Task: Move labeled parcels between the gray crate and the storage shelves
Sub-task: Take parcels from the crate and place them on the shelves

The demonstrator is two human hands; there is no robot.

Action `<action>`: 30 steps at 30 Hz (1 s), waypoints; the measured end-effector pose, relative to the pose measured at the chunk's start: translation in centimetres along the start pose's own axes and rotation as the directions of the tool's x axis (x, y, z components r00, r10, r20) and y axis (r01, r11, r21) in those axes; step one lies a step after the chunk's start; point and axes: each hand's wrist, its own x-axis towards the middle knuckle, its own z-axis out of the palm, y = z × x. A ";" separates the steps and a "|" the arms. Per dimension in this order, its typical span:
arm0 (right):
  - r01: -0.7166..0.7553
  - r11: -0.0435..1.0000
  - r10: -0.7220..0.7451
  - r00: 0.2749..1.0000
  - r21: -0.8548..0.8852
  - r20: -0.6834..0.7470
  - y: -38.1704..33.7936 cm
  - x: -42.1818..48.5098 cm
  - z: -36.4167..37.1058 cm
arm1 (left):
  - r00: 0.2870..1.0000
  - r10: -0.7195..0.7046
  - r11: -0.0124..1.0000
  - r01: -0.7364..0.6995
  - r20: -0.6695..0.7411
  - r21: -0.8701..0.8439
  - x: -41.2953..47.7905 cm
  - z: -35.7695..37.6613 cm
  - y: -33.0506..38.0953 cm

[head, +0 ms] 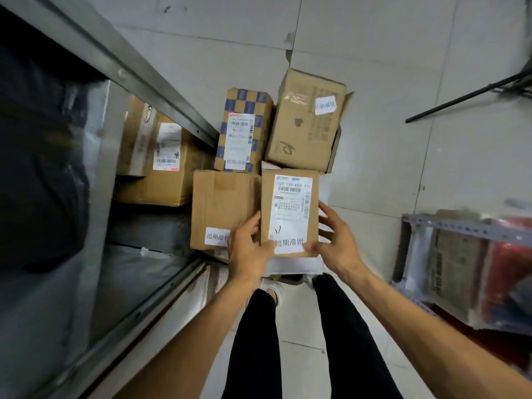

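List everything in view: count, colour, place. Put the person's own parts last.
Held parcel: 1, brown with white label, centre
Plain box: 1, brown, left of held parcel
Checkered box: 1, blue and tan, beyond plain box
Large box: 1, brown, right of checkered box
Shelf boxes: 2, brown, on left shelf
Mailer: 1, white, under held parcel
Left shelf: 1, grey metal, left side
Right shelf: 1, grey, lower right, holding bagged goods
Rod: 1, black, upper right
Floor: pale grey tiles
Legs: 2, black trousers, bottom centre
Left hand: grips held parcel's left edge
Right hand: grips its lower right corner
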 end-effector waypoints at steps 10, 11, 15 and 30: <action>-0.046 0.991 0.049 0.999 0.122 -0.017 2.3 5.2 1.4 | 0.993 0.107 0.965 -0.114 0.042 0.238 3.8 1.9 -1.7; -0.043 0.990 0.046 0.999 0.131 -0.021 2.3 5.5 1.4 | 0.992 0.111 0.957 -0.121 0.052 0.264 3.7 2.0 -1.5; -0.023 0.993 0.023 1.000 0.117 0.001 1.7 5.9 2.0 | 0.993 0.097 0.922 -0.114 0.064 0.370 3.7 1.9 -0.7; -0.052 0.912 0.089 0.993 -0.407 0.072 -0.7 3.5 -0.7 | 0.987 0.101 0.882 -0.148 0.127 0.448 3.2 -0.9 2.1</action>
